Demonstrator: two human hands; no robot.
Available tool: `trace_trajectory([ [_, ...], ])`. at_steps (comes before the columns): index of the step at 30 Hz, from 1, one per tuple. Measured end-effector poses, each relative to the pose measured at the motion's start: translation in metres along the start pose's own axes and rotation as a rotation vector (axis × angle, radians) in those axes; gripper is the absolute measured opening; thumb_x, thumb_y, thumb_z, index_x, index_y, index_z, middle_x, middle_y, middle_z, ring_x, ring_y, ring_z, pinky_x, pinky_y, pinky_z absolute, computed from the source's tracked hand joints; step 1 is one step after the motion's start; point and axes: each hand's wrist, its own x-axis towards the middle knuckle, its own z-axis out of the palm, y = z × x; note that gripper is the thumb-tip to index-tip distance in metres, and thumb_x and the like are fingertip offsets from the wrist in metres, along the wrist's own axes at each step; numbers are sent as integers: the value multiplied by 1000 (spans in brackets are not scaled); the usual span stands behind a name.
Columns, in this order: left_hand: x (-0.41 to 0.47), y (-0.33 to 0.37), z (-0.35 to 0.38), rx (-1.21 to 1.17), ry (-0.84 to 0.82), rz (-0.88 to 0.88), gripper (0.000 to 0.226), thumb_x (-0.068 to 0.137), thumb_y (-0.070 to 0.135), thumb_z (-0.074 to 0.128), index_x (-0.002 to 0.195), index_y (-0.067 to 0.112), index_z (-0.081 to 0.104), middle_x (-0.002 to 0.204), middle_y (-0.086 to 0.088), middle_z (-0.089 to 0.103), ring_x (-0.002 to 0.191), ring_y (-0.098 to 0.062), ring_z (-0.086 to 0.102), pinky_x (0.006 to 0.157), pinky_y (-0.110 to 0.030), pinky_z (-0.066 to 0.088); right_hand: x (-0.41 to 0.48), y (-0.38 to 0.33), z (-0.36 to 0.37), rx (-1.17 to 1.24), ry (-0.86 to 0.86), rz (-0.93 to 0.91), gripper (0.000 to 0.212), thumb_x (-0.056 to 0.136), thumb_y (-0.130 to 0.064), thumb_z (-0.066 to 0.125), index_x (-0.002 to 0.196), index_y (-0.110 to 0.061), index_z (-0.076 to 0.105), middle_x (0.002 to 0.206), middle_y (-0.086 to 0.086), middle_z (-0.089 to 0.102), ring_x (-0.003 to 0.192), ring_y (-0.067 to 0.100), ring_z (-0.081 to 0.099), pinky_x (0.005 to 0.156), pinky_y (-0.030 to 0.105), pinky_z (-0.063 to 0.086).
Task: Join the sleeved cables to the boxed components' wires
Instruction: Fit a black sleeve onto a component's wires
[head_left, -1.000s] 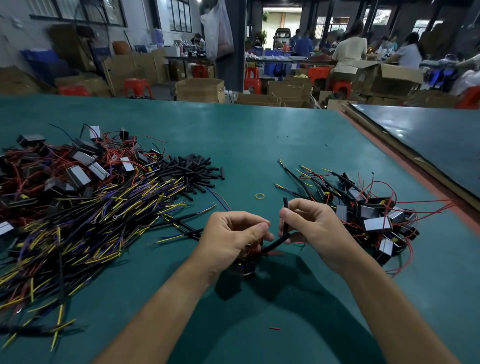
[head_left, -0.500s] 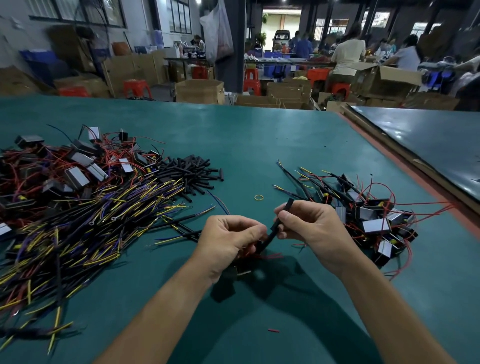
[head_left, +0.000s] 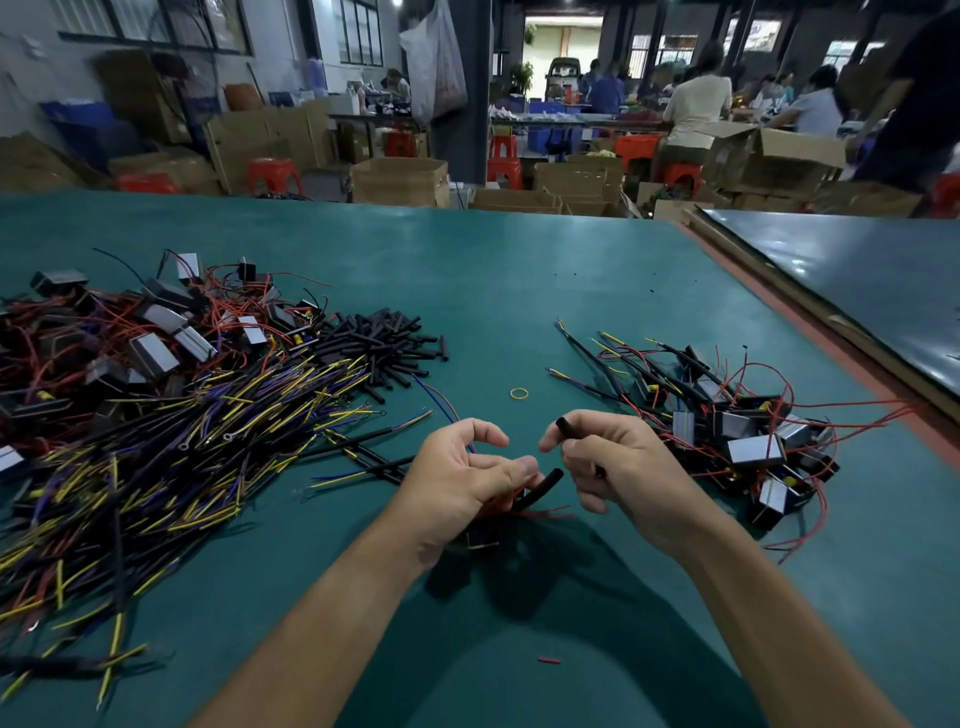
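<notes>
Just now the left hand (head_left: 462, 483) pinches a boxed component (head_left: 480, 538) with its red wires (head_left: 540, 514), a black sleeve (head_left: 540, 486) jutting from the thumb up and to the right; the right hand (head_left: 618, 473) closes on a second black sleeved piece (head_left: 566, 428), its free end tipped up and leftward. The two ends stand near but apart, the right hand's end higher, so I judge the joining turns on lowering it toward the left thumb

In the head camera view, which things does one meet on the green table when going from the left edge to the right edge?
Heap of loose yellow and purple cables → pile of black sleeve pieces → left hand → yellow rubber band → right hand → pile of joined boxed components.
</notes>
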Motion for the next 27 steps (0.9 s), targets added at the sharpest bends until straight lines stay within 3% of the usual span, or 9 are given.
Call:
trace_trajectory([
  [2,0,0,-1,-22,-15,-23,31,83,2,69,93,12,41,57,-3,67,38,-8,47,41,-15,39,-2,-1,1,-24,-44,16,20,84,-5,55,75,-15,70,52,-1,31,42,7,22,40,18,24],
  [5,-1,1,-2,-51,-44,-48,38,76,7,73,92,13,39,61,-6,70,39,-8,48,41,-16,39,-4,-2,0,-115,-68,-34,13,77,-8,64,76,-17,73,57,10,29,43,8,22,40,16,23],
  [7,-2,2,-2,-68,-58,-69,43,68,13,74,93,13,39,67,-10,72,42,-9,51,42,-17,41,-5,0,-2,-149,-81,-67,19,81,0,69,78,-18,74,53,-1,28,44,8,22,41,16,23],
  [11,-2,1,-2,-83,-67,-96,34,81,3,68,92,14,37,66,-10,71,41,-8,53,40,-15,40,-4,3,-3,-202,-73,-95,23,86,6,67,84,-16,75,50,-10,29,45,7,23,43,17,23],
  [17,-3,3,0,-90,-74,-89,42,69,12,74,90,14,37,66,-9,71,39,-9,48,38,-14,37,-4,1,-5,-214,-69,-122,15,81,-6,72,84,-19,78,50,-9,27,45,8,21,44,19,20],
  [20,-2,2,-2,-111,-55,-85,36,73,5,73,86,14,40,67,-12,66,39,-11,48,37,-15,36,-3,2,-4,-228,-56,-132,9,76,-13,76,84,-18,78,50,-7,26,48,10,19,45,22,17],
  [24,-2,3,-5,-84,-88,-103,37,71,-5,77,84,14,47,77,-16,65,49,-16,56,48,-20,44,-2,3,-5,-222,-52,-126,6,72,-20,82,76,-17,77,48,-8,28,47,9,20,45,20,18],
  [27,-3,6,-5,-61,-112,-90,31,63,3,73,84,12,52,76,-9,69,52,-16,57,51,-20,42,-2,3,-3,-205,-50,-123,6,72,-20,79,73,-17,75,49,-6,28,46,9,20,45,17,20],
])
